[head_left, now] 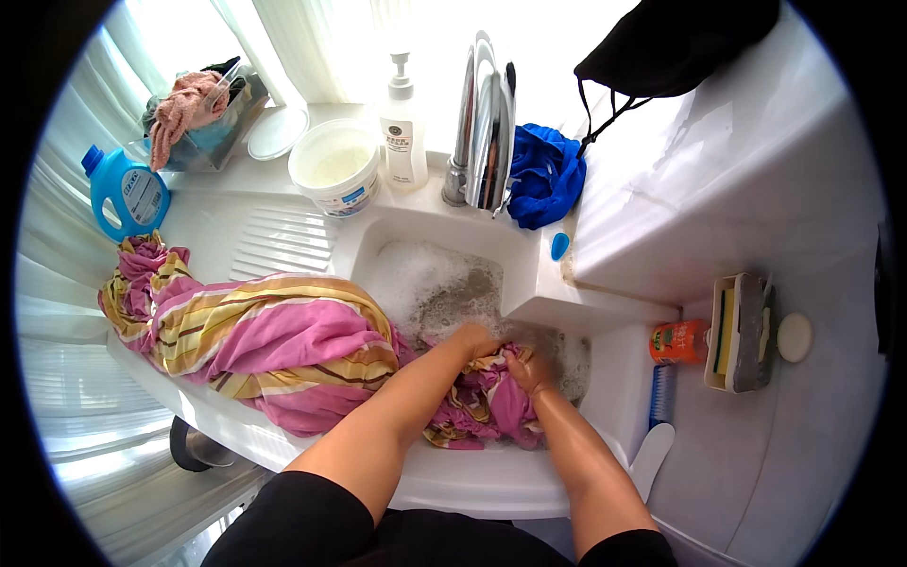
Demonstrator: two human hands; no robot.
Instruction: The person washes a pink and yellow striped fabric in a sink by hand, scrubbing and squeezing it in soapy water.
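A large pink cloth (269, 331) with yellow and brown stripes lies bunched over the washboard side of a white sink (548, 283). Its near right end hangs into the basin, which holds murky, sudsy water (444, 283). Both of my hands grip that wet, crumpled end at the near side of the basin. My left hand (477, 340) is closed on the fabric, its fingers partly hidden. Close beside it, my right hand (532, 370) is wrapped round a bunch of the same cloth, slightly blurred.
Behind the basin stand a white tub (333, 163), a pump bottle (403, 132), a chrome faucet (479, 132) and a blue cloth (545, 177). A blue detergent jug (130, 194) is at far left. To the right are an orange bottle (676, 341), a blue brush (663, 395) and a sponge holder (742, 333).
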